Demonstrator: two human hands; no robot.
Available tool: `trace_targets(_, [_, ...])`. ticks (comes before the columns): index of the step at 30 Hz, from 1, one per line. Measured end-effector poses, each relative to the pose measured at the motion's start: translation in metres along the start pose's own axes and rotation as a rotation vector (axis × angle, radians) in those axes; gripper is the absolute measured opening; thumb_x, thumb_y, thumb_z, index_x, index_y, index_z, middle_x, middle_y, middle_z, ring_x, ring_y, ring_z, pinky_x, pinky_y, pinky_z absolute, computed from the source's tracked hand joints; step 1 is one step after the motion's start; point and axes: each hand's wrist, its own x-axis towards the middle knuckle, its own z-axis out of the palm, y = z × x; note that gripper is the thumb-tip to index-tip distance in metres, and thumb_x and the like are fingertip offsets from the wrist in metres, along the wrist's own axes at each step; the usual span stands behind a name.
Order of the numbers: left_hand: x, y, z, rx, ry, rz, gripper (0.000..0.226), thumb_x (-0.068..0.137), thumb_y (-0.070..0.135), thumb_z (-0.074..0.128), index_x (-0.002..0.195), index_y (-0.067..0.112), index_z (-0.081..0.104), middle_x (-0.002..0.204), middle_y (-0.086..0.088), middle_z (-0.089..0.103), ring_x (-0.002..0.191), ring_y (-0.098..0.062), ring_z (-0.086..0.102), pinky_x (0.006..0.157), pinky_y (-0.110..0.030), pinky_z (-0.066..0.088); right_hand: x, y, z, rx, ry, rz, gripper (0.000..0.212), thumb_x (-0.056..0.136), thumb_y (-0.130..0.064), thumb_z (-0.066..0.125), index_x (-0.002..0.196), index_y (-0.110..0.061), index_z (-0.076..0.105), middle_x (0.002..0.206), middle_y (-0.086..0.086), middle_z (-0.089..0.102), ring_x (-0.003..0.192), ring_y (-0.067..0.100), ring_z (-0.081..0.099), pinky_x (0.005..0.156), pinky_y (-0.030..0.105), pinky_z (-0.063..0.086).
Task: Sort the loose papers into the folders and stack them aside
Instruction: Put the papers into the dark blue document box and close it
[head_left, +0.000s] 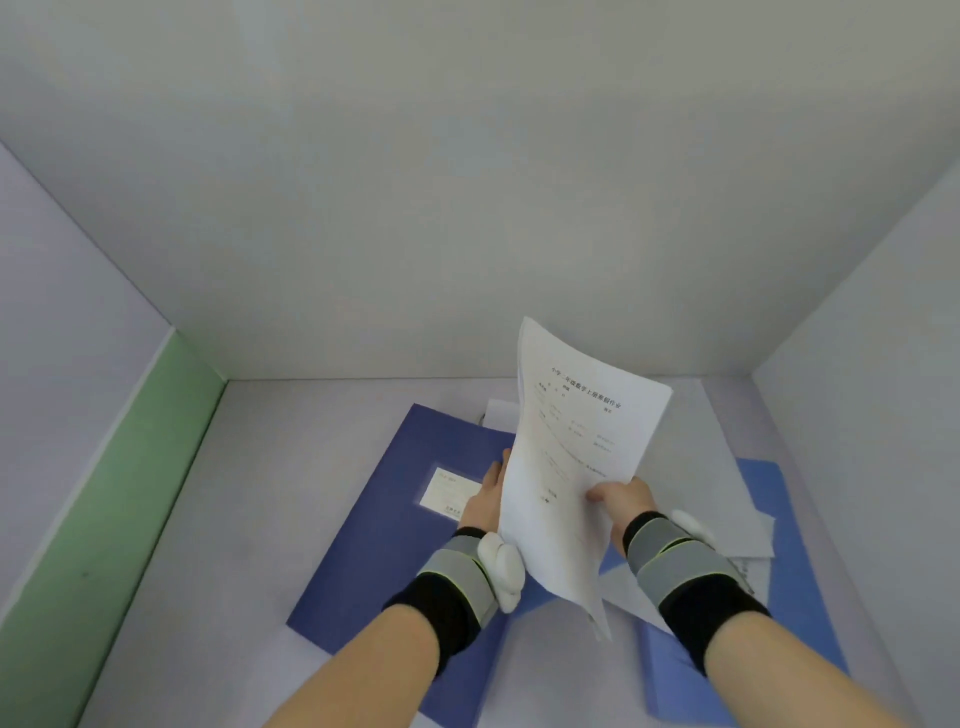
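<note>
Both hands hold up a bundle of white printed papers (571, 441), tilted above the table. My left hand (485, 493) grips its left edge and my right hand (621, 499) pinches its lower right part. Below lies a dark blue folder (384, 525) with a white label, closed, at centre left. A lighter blue folder (789, 613) lies at the right, partly covered by more loose white sheets (727, 493). Another sheet's corner (501, 413) peeks out behind the dark folder.
The pale table (249, 493) is boxed in by white walls at the back and on both sides, with a green strip (104, 509) along the left wall. Both wrists wear grey and black bands with white sensors.
</note>
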Motion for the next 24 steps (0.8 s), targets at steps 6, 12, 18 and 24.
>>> trace_targets(6, [0.002,0.005,0.034,-0.090,-0.020,-0.036,0.045,0.097,0.019,0.042,0.138,0.002,0.035,0.141,-0.018,0.042,0.130,-0.034,0.042,0.110,-0.037,0.035,-0.001,0.006,-0.014,-0.071,-0.031,0.070,0.038,0.080,0.007,0.054,0.117,0.003,0.059,0.107,0.021,0.063,0.089,0.035,0.057,0.081,0.051,0.050])
trace_targets(12, [0.004,0.019,0.046,0.173,-0.112,0.139,0.062,0.100,0.024,0.027,0.146,0.003,-0.010,0.158,-0.014,-0.007,0.148,-0.030,-0.001,0.122,-0.037,0.008,0.007,0.018,-0.011,-0.101,-0.053,-0.001,0.043,0.080,0.011,0.057,0.123,0.003,0.057,0.120,0.022,0.064,0.097,0.031,0.059,0.090,0.036,0.047])
trace_targets(18, [0.011,0.005,0.044,0.301,-0.159,0.197,0.067,0.098,0.035,0.034,0.149,0.017,-0.005,0.160,-0.005,0.005,0.148,-0.022,0.005,0.120,-0.039,0.017,0.009,0.016,-0.007,-0.269,-0.045,-0.012,0.032,0.088,-0.006,0.058,0.120,-0.002,0.060,0.118,0.019,0.064,0.090,0.028,0.055,0.082,0.030,0.043])
trace_targets(24, [0.001,0.001,0.034,0.290,-0.058,0.198,0.065,0.091,0.001,0.030,0.149,0.021,0.009,0.146,-0.016,0.039,0.125,-0.035,0.047,0.101,-0.039,0.041,0.043,0.038,-0.003,-0.385,-0.101,0.001,0.027,0.076,-0.002,0.061,0.101,-0.008,0.069,0.096,0.010,0.072,0.088,0.032,0.067,0.087,0.043,0.056])
